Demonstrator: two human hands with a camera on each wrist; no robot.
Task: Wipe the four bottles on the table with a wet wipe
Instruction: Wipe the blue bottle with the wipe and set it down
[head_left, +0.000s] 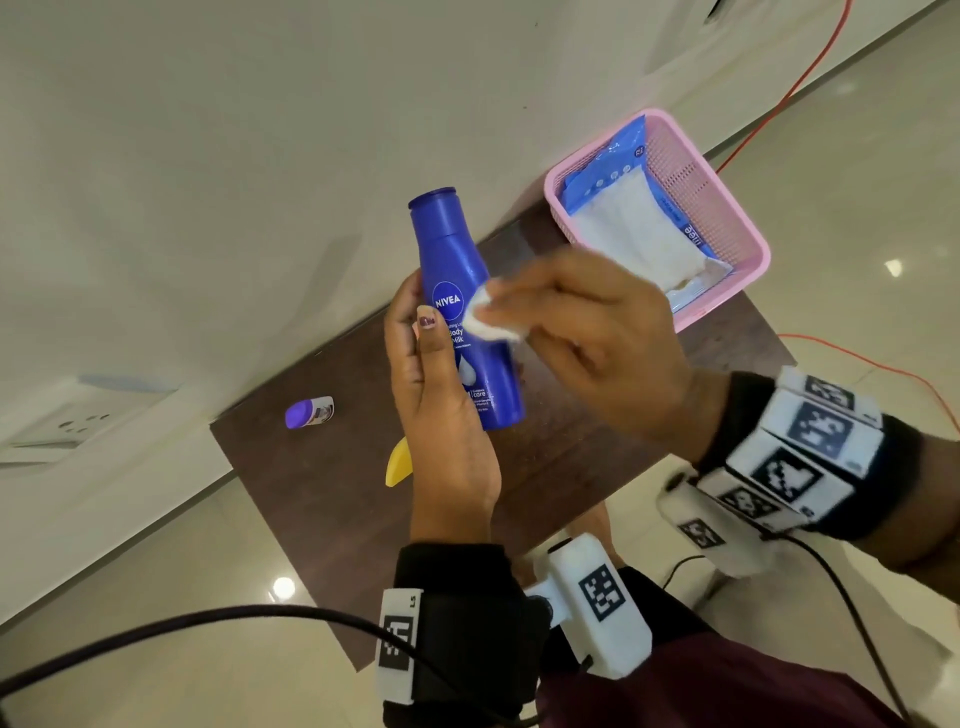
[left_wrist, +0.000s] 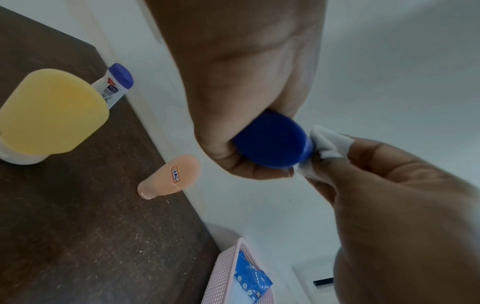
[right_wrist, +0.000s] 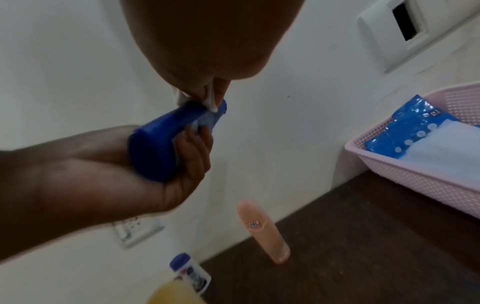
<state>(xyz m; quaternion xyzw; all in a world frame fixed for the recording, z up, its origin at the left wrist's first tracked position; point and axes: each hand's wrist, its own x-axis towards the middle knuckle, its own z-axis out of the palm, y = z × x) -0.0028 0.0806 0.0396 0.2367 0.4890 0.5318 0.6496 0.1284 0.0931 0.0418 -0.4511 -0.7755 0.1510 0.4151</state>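
The blue bottle (head_left: 464, 312) was off the bench (head_left: 322, 499), held upright in the air above it; the left hand (head_left: 441, 410) was curled round its lower half with the thumb laid along the front, I judged so that the label side faced the wipe; that label read "NIVEA" and, below, "Body Milk". To the left on the bench stood a small white bottle with a purple cap (head_left: 308, 412), its print too small to read; nearer, a yellow-capped bottle (left_wrist: 49, 115); by the wall a peach tube (left_wrist: 170, 176) on its cap, its boxed writing not legible to me. The right hand (head_left: 592, 338) pinched a folded wet wipe (head_left: 491, 317) against the bottle's waist, just beside the logo. Furthest right a pink basket (head_left: 727, 208) kept the blue wipes pack (head_left: 644, 218) within reach, its flap open.
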